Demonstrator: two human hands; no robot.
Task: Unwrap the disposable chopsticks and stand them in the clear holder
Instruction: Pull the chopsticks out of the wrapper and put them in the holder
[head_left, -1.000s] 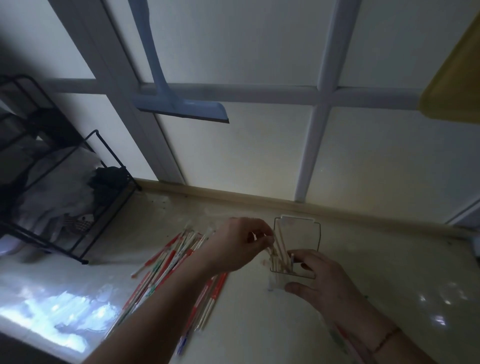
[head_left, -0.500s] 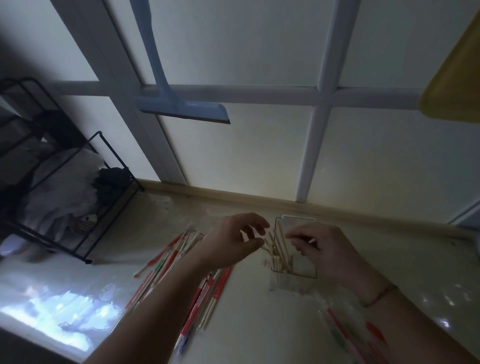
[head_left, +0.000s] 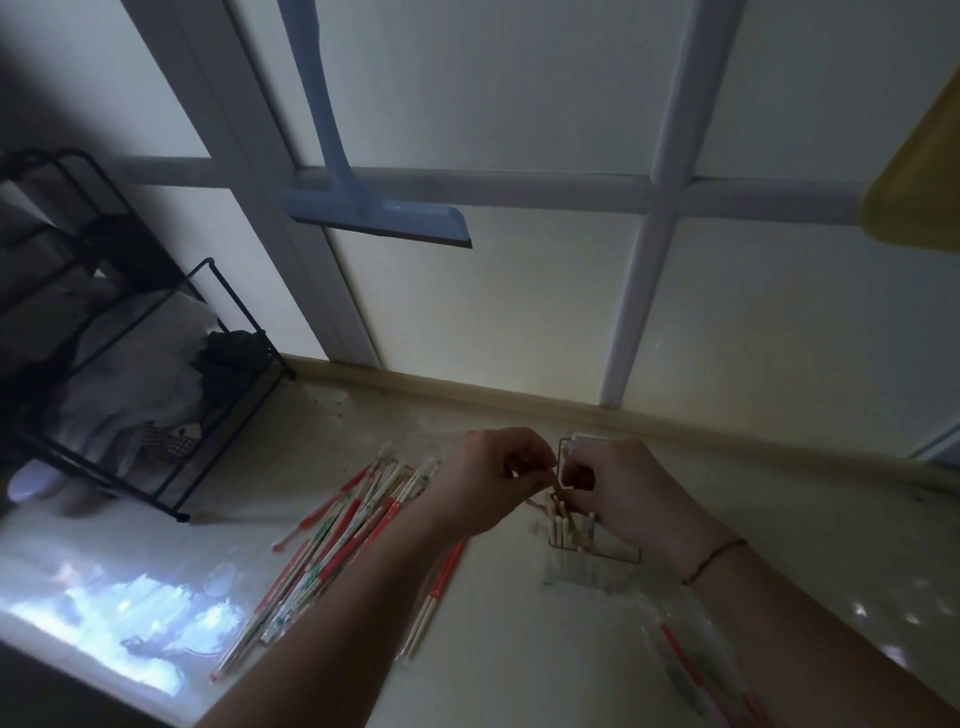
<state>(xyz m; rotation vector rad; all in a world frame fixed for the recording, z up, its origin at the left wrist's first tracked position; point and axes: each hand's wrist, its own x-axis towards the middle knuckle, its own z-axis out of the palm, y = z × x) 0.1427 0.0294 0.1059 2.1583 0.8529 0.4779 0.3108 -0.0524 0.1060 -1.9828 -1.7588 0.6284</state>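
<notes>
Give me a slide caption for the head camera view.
Both hands pinch a chopstick above the clear holder, wrapped chopsticks piled alongside.

Single head-worn wide-angle view, looking forward and down, close above the clear holder (head_left: 592, 540) near the window frame (head_left: 639, 312).

A blue squeegee (head_left: 363, 208) hangs near a black wire rack (head_left: 156, 395).
</notes>
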